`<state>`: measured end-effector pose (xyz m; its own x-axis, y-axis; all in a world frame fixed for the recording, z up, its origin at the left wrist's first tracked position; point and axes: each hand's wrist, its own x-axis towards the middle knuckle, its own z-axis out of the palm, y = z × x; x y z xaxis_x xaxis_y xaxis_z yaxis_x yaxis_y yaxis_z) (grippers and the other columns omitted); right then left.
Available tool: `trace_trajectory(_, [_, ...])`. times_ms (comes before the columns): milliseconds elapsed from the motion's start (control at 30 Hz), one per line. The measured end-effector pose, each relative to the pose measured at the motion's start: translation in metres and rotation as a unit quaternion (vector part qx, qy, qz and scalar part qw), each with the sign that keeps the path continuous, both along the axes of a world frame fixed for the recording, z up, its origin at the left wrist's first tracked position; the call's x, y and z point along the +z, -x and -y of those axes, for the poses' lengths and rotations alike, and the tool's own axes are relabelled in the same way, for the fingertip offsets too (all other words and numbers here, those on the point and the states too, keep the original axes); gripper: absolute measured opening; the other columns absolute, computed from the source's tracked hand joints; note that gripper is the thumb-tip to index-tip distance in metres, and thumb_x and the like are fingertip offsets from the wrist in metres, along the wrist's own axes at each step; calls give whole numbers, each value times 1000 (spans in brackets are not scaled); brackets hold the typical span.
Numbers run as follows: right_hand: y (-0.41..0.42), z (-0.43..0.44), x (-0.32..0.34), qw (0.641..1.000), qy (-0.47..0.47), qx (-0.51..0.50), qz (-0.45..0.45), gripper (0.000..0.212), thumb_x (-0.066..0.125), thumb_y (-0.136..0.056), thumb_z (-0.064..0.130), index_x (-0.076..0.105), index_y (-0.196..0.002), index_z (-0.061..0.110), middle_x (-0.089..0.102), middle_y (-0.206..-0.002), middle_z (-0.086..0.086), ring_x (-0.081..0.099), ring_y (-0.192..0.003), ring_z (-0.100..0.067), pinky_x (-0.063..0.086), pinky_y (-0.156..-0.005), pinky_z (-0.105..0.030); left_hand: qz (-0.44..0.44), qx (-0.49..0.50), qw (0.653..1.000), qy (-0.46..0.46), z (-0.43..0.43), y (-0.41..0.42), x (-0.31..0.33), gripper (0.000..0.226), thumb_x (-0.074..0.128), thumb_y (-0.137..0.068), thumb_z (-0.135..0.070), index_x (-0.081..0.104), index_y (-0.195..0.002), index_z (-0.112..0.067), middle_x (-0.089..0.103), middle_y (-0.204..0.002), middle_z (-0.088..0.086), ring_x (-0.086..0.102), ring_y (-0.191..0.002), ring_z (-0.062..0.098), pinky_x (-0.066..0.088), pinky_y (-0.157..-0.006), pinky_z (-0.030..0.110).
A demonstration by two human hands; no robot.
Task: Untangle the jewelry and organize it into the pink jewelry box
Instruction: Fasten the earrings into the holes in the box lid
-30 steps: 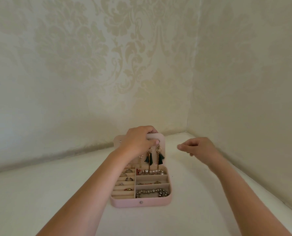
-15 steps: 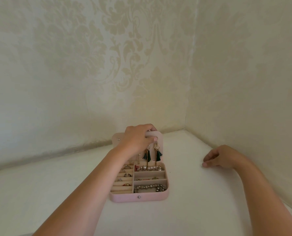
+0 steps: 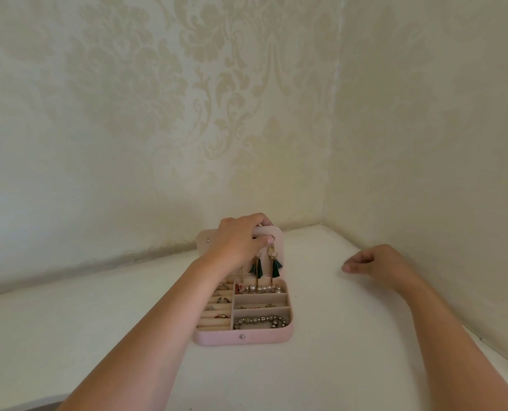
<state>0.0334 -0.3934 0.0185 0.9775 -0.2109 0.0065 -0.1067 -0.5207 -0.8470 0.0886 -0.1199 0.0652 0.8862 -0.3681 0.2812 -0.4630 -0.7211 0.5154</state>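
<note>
Your left hand (image 3: 240, 241) grips the top edge of the earring panel (image 3: 278, 241), holding it upright over the pink jewelry box (image 3: 243, 339), which sits on the desk (image 3: 335, 351) near the corner, most compartments filled. The green tassel earrings (image 3: 276, 266) hang in place, so this looks like the closing stage: next, fold that panel down gently. Your right hand (image 3: 377, 262), raised a second ago, now rests loosely curled and empty on the desk
</note>
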Motion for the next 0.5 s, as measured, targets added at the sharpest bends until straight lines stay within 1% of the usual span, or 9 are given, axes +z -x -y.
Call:
trace_trajectory(33, [0, -3, 3, 998, -50, -3, 31, 5, 77, -76, 12, 73, -79, 11, 67, -73, 3, 56, -70, -5, 38, -57, -5, 4, 3, 1000, 7, 0, -1, -1, 11, 62, -86, -36, 56, -94, -40, 67, -84, -7, 58, -92, 22, 48, -84, 41])
trace_trajectory(100, [-2, -13, 8, 986, -148, 1, 70, 3, 73, -78, 12, 72, -81, 12, 64, -73, 4, 55, -71, -6, 40, -68, -11, 5, 4, 1000, 19, -1, -1, -3, 14, 64, -84, -36, 53, -92, -41, 66, -83, -9, 58, -93, 23, 49, -82, 42])
trace_trajectory(167, [-9, -27, 12, 967, -242, 13, 75, 2, 70, -81, 10, 70, -82, 12, 61, -73, 2, 54, -72, -9, 44, -72, -17, 8, 1, 1000, 30, -2, -2, -4, 16, 66, -83, -36, 52, -90, -39, 65, -84, -12, 58, -93, 23, 49, -80, 40])
trace_trajectory(233, [-19, -44, 18, 945, -323, 34, 51, 1, 67, -83, 10, 68, -84, 11, 60, -74, 1, 56, -69, -7, 48, -66, -15, 15, -3, 999, 32, -2, -1, -5, 17, 66, -83, -35, 51, -89, -39, 63, -84, -13, 55, -93, 23, 47, -77, 36])
trace_trajectory(333, [-38, -69, 29, 888, -452, 83, 2, 5, 62, -85, 10, 64, -81, 10, 64, -68, 2, 61, -59, -4, 50, -54, -12, 26, -12, 999, 31, -3, -1, -7, 17, 66, -83, -37, 51, -91, -38, 64, -83, -9, 54, -90, 23, 45, -74, 35])
trace_trajectory(400, [-49, -84, 34, 875, -468, 119, -42, 5, 62, -84, 12, 64, -79, 10, 67, -66, 2, 63, -57, -4, 51, -52, -13, 30, -19, 999, 31, -5, -1, -8, 17, 66, -83, -38, 52, -92, -38, 64, -83, -8, 54, -89, 23, 45, -75, 35])
trace_trajectory(467, [-57, -96, 34, 870, -453, 171, -90, 6, 63, -80, 15, 65, -82, 10, 69, -70, 1, 65, -60, -6, 53, -56, -15, 31, -25, 999, 27, -6, -3, -8, 17, 66, -82, -39, 51, -91, -39, 64, -84, -10, 54, -92, 23, 43, -76, 33])
trace_trajectory(500, [-60, -99, 32, 865, -447, 199, -110, 11, 63, -78, 17, 67, -85, 10, 70, -73, 0, 66, -63, -7, 54, -58, -17, 32, -30, 999, 24, -6, -3, -7, 17, 66, -82, -38, 51, -91, -38, 64, -85, -9, 53, -93, 22, 42, -76, 33])
